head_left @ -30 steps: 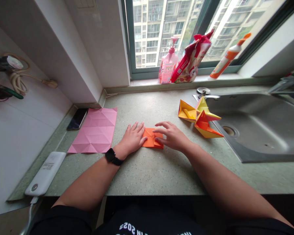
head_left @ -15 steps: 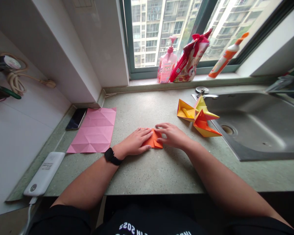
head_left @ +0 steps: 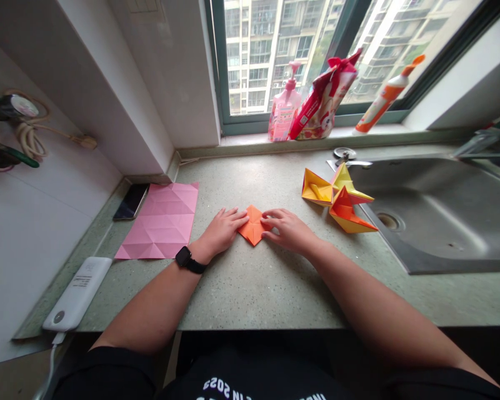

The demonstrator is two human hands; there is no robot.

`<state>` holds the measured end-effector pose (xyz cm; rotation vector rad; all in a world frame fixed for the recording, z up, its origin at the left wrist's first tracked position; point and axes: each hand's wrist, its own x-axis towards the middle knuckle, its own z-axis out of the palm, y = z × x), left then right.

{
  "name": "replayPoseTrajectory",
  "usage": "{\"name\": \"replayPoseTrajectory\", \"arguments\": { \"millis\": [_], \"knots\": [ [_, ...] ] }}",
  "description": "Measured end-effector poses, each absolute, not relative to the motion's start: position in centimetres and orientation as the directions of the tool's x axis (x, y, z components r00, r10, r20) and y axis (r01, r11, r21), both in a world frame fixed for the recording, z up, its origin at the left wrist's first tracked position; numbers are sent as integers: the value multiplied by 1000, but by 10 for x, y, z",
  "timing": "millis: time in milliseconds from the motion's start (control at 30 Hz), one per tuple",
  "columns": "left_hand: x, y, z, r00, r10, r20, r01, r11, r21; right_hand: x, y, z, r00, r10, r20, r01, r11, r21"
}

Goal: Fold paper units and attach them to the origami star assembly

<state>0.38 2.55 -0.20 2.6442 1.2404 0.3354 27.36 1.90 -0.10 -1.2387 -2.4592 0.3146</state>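
A small folded orange paper point(head_left: 253, 225) lies on the speckled green countertop point(head_left: 250, 289), turned as a diamond with its point toward me. My left hand point(head_left: 222, 231) presses its fingertips against the paper's left side. My right hand point(head_left: 287, 230) rests its fingers on the right corner. Both hands stay low on the counter, and part of the paper is hidden under the right fingers. To the right sit folded yellow and orange origami figures point(head_left: 337, 200). A creased pink paper sheet point(head_left: 160, 222) lies flat to the left.
A stainless steel sink point(head_left: 437, 216) with a tap point(head_left: 345, 161) lies to the right. A phone point(head_left: 130, 201) and a white power bank point(head_left: 77, 293) lie to the left. A pink soap bottle point(head_left: 284, 111), a red bag point(head_left: 325, 97) and an orange tube point(head_left: 385, 94) stand on the sill.
The orange paper has changed from a flat, roughly rectangular fold to a diamond shape with a point toward me. My left hand has drawn back to its left edge.
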Motion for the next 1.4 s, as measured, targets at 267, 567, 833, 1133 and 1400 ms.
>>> {"name": "replayPoseTrajectory", "arguments": {
  "millis": [267, 567, 833, 1133, 1400],
  "knots": [
    [16, 18, 0, 572, 815, 91, 749, -564, 348, 267, 18, -7, -501, 834, 232, 754, 552, -356],
    [14, 27, -8, 664, 747, 10, 717, -641, 273, 259, 21, -21, -501, 851, 157, 798, 525, -297],
    [20, 27, -10, 642, 764, -58, 760, -626, 175, 248, 23, -30, -498, 867, 26, 854, 495, -161],
    [18, 37, -10, 659, 745, -99, 749, -640, 169, 249, 28, -24, -526, 851, -12, 845, 520, -125],
    [15, 44, -17, 716, 698, 15, 685, -707, 176, 247, 28, -19, -512, 857, -64, 855, 502, -130]
  ]
}}
